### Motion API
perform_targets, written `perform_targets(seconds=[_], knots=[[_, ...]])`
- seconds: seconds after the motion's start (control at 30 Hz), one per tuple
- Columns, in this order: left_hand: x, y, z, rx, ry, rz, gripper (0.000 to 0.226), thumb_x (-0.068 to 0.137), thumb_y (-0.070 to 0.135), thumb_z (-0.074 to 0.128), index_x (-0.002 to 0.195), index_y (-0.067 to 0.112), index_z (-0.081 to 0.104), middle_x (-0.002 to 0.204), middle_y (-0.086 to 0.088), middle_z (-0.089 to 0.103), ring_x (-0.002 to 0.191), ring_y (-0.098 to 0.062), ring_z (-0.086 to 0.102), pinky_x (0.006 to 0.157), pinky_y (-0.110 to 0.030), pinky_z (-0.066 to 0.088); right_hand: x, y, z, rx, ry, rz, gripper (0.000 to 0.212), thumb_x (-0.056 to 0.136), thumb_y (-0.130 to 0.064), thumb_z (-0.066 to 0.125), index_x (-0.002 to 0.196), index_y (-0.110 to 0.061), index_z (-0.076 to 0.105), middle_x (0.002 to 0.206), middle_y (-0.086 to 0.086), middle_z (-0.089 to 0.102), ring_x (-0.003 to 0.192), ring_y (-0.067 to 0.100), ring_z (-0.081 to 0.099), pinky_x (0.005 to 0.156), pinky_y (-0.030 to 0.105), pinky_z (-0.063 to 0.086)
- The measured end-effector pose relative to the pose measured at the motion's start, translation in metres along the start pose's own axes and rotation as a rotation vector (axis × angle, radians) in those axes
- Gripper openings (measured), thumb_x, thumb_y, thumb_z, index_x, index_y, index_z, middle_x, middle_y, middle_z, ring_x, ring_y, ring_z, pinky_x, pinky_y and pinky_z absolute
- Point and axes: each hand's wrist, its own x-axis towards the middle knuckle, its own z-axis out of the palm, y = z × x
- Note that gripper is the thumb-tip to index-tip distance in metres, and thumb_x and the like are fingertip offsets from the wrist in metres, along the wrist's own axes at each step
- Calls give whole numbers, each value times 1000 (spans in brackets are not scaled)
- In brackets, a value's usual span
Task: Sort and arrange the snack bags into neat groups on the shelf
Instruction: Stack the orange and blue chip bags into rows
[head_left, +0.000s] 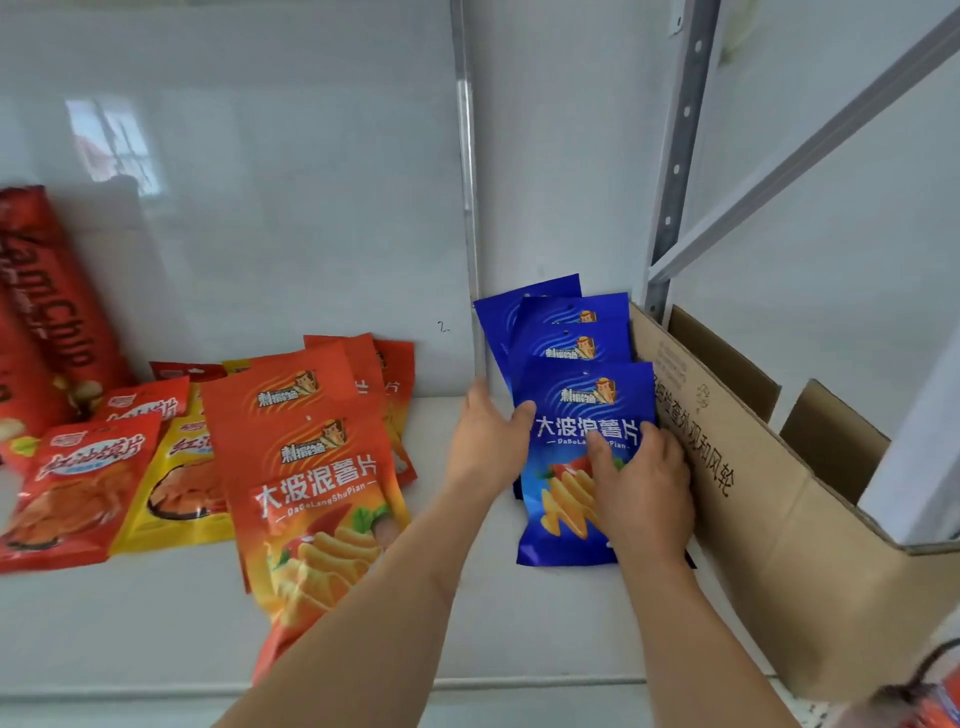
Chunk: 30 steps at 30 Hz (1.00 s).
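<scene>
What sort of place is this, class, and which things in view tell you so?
Probably a shop shelf or stockroom. A white metal shelf with a perforated grey upright holds glossy blue crisp bags and orange crisp bags grouped by colour, beside an open brown cardboard carton.

Glossy plastic blue bags (582, 415); matt brown cardboard box (779, 519); smooth white shelf (156, 623).
</scene>
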Motion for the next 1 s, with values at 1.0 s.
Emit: perform_targets(seconds=[1.0], knots=[[39, -109, -201, -320, 202, -325, 90, 56, 57, 77, 134, 28, 44, 127, -3, 63, 102, -27, 70, 83, -48, 61, -104, -159, 87, 263, -550, -35, 55, 86, -65, 57, 128, -33, 43, 114, -15, 62, 102, 16, 64, 88, 35, 47]])
